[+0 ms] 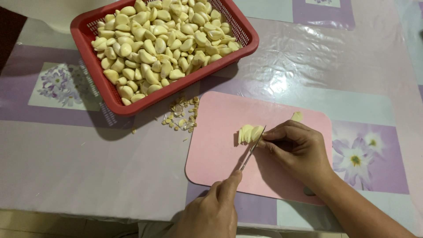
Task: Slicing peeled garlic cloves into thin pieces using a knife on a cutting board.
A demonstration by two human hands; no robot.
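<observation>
Left hand (211, 211): grasping knife (252, 150), near edge.
Right hand (296, 147): pinching garlic clove (256, 133) on pink cutting board (216, 150).
Far left: red basket (94, 66), peeled garlic cloves (158, 39).

packages: none in view | labels: none in view | signs: none in view | screens: none in view

A home kitchen or dining table, seen from above. A glossy plastic tablecloth (88, 145) with lilac squares and printed flowers covers it. A red plastic basket (94, 72) heaped with peeled garlic cloves (163, 39) sits beside a pink cutting board (216, 150).
</observation>
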